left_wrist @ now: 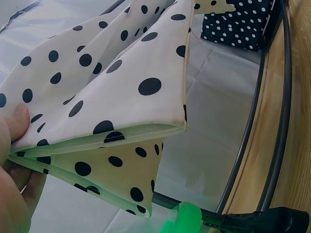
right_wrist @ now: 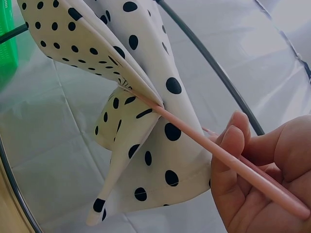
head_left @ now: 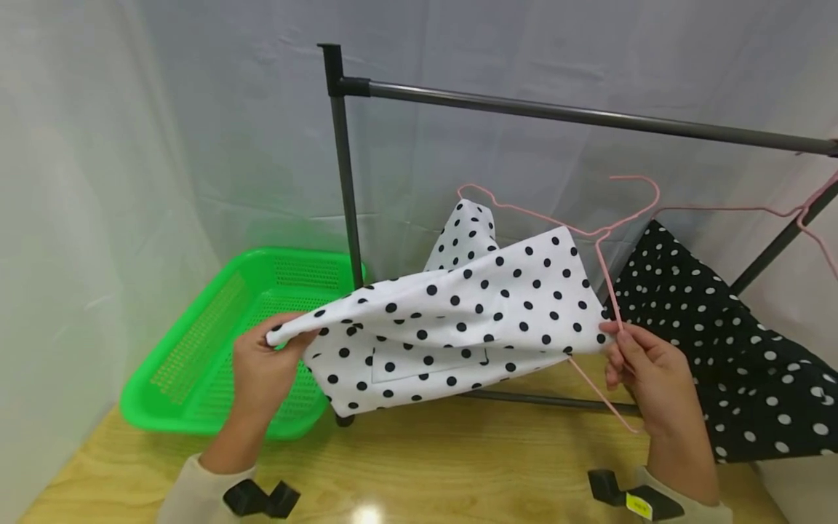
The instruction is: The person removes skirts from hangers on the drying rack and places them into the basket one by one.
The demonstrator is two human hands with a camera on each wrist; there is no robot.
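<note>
A white garment with black dots [head_left: 458, 320] is stretched between my two hands above the wooden table. My left hand [head_left: 265, 364] pinches its left corner; the thumb lies on the folded cloth [left_wrist: 97, 92] in the left wrist view. My right hand [head_left: 644, 371] pinches the garment's right edge together with a pink wire hanger [head_left: 605, 276]. The hanger's rod [right_wrist: 218, 153] runs into the cloth [right_wrist: 146, 97] and across my curled fingers [right_wrist: 233, 141]. The hanger's hook stands up behind the garment.
A dark metal clothes rack [head_left: 524, 108] stands behind the garment. A black garment with white dots [head_left: 720, 349] hangs at the right from another pink hanger [head_left: 812, 200]. A green plastic basket [head_left: 216, 342] sits on the table [head_left: 425, 466] at the left.
</note>
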